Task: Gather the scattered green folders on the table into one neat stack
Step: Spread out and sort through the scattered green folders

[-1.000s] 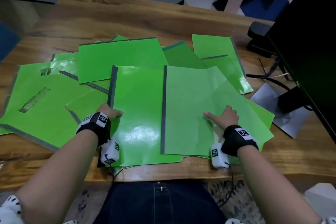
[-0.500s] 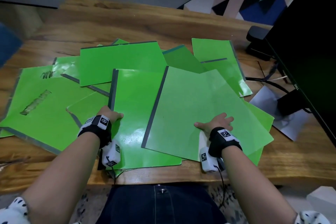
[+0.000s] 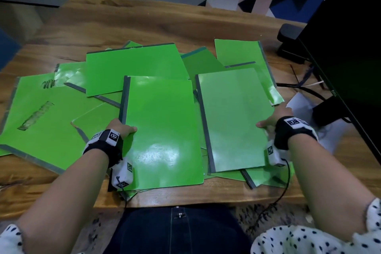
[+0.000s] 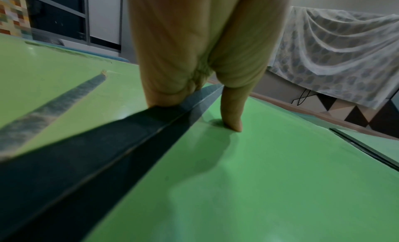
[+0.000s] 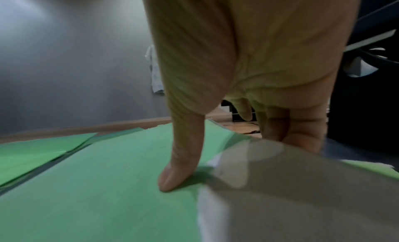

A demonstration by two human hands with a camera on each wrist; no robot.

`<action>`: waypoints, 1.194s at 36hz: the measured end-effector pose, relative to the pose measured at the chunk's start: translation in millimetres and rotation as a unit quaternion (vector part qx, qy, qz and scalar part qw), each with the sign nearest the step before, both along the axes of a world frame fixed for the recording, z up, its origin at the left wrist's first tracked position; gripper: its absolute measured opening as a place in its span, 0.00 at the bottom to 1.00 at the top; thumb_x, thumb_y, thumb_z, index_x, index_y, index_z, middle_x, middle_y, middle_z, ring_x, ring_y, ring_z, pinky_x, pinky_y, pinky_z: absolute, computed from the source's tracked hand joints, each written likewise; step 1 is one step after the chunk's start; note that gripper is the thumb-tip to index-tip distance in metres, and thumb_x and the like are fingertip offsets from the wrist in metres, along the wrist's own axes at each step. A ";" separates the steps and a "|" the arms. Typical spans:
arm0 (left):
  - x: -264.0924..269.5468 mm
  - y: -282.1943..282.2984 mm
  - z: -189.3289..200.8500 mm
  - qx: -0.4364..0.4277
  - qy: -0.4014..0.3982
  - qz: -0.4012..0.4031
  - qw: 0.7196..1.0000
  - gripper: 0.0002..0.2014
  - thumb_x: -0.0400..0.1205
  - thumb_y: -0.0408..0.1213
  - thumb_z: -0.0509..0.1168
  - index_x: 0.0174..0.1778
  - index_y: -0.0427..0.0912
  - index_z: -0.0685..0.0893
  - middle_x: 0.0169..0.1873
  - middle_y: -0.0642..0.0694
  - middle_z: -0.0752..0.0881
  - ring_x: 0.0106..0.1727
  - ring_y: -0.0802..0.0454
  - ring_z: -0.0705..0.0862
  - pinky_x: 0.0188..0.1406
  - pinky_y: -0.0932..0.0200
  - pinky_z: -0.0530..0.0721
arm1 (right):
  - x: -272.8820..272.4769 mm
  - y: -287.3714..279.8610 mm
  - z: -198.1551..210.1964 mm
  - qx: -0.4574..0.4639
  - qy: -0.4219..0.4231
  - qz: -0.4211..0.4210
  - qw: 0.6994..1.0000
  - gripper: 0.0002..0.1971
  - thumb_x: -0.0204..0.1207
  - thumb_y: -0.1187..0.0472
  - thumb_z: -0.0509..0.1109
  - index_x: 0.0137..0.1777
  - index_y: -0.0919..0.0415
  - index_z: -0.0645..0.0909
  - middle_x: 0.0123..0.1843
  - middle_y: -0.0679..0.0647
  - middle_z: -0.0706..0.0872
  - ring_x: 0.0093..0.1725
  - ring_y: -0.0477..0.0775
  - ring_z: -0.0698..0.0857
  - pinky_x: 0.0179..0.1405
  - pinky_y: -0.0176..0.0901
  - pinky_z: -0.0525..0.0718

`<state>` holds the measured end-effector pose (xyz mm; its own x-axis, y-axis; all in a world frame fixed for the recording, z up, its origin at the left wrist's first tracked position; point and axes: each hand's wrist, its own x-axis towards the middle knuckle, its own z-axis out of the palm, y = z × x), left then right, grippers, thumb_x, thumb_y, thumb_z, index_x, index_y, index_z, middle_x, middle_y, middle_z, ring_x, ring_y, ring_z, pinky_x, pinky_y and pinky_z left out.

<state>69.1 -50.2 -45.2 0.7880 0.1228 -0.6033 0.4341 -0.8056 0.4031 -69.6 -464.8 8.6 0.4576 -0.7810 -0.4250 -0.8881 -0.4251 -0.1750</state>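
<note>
Several green folders with dark grey spines lie overlapping on the wooden table (image 3: 185,24). My left hand (image 3: 121,128) grips the spine edge of a glossy green folder (image 3: 162,130), thumb on top and fingers under; the left wrist view shows that left hand (image 4: 202,98) astride the dark spine (image 4: 121,148). My right hand (image 3: 274,118) pinches the right edge of a paler matte folder (image 3: 233,117), thumb on its cover. In the right wrist view my right hand (image 5: 215,151) has its thumb on that matte folder (image 5: 108,186) and its fingers curled below the edge.
A black monitor (image 3: 350,51) stands at the right with its stand and cables (image 3: 305,88) beside the folders. A white sheet of paper (image 3: 301,103) lies under the monitor's edge. A large folder (image 3: 37,121) spreads toward the table's left edge.
The matte folder has swung from overlapping the glossy one to lying beside it on the right. My right hand shifted from its lower middle to its right edge. My left hand stayed put.
</note>
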 end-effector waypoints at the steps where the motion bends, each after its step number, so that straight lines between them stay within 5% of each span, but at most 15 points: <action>1: 0.2 -0.3 -0.2 0.001 -0.001 -0.001 1.000 0.33 0.77 0.41 0.71 0.73 0.29 0.67 0.66 0.32 0.76 0.66 0.34 0.77 0.63 0.43 0.79 | -2.2 -3.2 -1.8 0.001 0.009 0.004 1.000 0.65 0.55 0.50 0.87 0.83 0.68 0.47 0.79 0.67 0.64 0.76 0.67 0.69 0.72 0.57 0.73; 10: 2.0 -1.3 -0.8 0.012 0.001 -0.005 1.000 0.34 0.77 0.42 0.71 0.74 0.29 0.67 0.66 0.32 0.76 0.66 0.34 0.77 0.64 0.43 0.79 | -17.0 7.6 -39.4 0.036 0.090 -0.011 0.995 0.66 0.61 0.42 0.82 0.83 0.65 0.36 0.84 0.67 0.40 0.83 0.67 0.49 0.77 0.56 0.62; 12: 1.8 -2.2 -0.2 0.010 0.001 -0.003 1.000 0.33 0.78 0.41 0.71 0.73 0.29 0.67 0.66 0.32 0.77 0.66 0.34 0.77 0.63 0.43 0.79 | -17.2 8.0 -38.7 0.036 0.093 -0.031 0.995 0.65 0.61 0.43 0.82 0.83 0.68 0.40 0.84 0.68 0.45 0.82 0.68 0.55 0.76 0.56 0.66; 14: 1.5 -3.3 1.3 0.009 0.002 -0.001 1.000 0.32 0.78 0.41 0.71 0.73 0.28 0.68 0.65 0.32 0.77 0.65 0.34 0.78 0.63 0.44 0.79 | -16.5 6.6 -37.1 0.033 0.087 -0.040 0.995 0.62 0.56 0.41 0.84 0.81 0.70 0.54 0.81 0.69 0.61 0.77 0.69 0.68 0.71 0.59 0.74; 17: -0.2 -4.8 4.6 0.009 0.004 -0.001 1.000 0.32 0.78 0.40 0.71 0.73 0.27 0.68 0.65 0.32 0.77 0.64 0.35 0.78 0.60 0.46 0.80 | -12.4 -5.7 -38.9 0.015 0.086 -0.020 0.996 0.50 0.44 0.35 0.84 0.63 0.65 0.77 0.68 0.66 0.80 0.69 0.68 0.78 0.64 0.60 0.80; 19: -1.5 -5.6 7.7 0.009 0.003 -0.002 1.000 0.31 0.78 0.40 0.71 0.72 0.27 0.68 0.64 0.32 0.77 0.64 0.35 0.78 0.59 0.47 0.80 | -10.3 -1.8 -17.0 -0.005 0.069 -0.019 0.997 0.43 0.42 0.38 0.85 0.54 0.63 0.77 0.59 0.64 0.85 0.62 0.65 0.82 0.60 0.56 0.82; 24: -5.7 -7.5 17.9 0.014 0.007 -0.006 1.000 0.31 0.78 0.40 0.71 0.72 0.27 0.69 0.65 0.32 0.77 0.65 0.34 0.78 0.59 0.47 0.79 | 7.1 5.9 53.7 -0.051 -0.079 -0.039 0.995 0.18 0.64 0.60 0.83 0.45 0.66 0.77 0.49 0.64 0.85 0.51 0.63 0.84 0.54 0.52 0.82; 28: -8.7 -9.8 22.5 0.023 0.012 -0.011 1.000 0.32 0.79 0.40 0.70 0.73 0.27 0.67 0.68 0.31 0.75 0.68 0.35 0.76 0.60 0.47 0.77 | 28.9 33.0 109.9 -0.149 -0.119 0.019 0.981 0.22 0.68 0.59 0.79 0.59 0.67 0.80 0.62 0.67 0.83 0.63 0.67 0.82 0.62 0.56 0.77; 32: -12.2 -11.3 27.7 0.027 0.017 -0.016 0.999 0.32 0.80 0.39 0.68 0.75 0.26 0.64 0.70 0.31 0.74 0.69 0.35 0.75 0.62 0.47 0.76 | 41.9 61.9 134.8 -0.206 -0.174 0.075 0.960 0.19 0.71 0.59 0.76 0.61 0.60 0.77 0.62 0.64 0.83 0.63 0.66 0.82 0.64 0.56 0.73; 38: -16.6 -8.3 42.7 -0.007 0.066 -0.031 0.997 0.34 0.82 0.49 0.64 0.76 0.28 0.64 0.64 0.31 0.76 0.60 0.37 0.78 0.52 0.50 0.76 | 40.5 89.7 101.5 0.020 -0.292 0.016 0.956 0.28 0.65 0.57 0.81 0.62 0.62 0.74 0.63 0.63 0.82 0.64 0.65 0.81 0.61 0.54 0.81; 43: -15.1 3.2 31.8 -0.083 0.089 0.005 0.993 0.53 0.70 0.73 0.58 0.82 0.38 0.56 0.79 0.34 0.63 0.77 0.33 0.66 0.71 0.37 0.68 | 26.7 123.3 30.9 0.145 -0.229 -0.005 0.963 0.36 0.71 0.60 0.78 0.74 0.66 0.63 0.74 0.65 0.73 0.71 0.65 0.75 0.68 0.56 0.75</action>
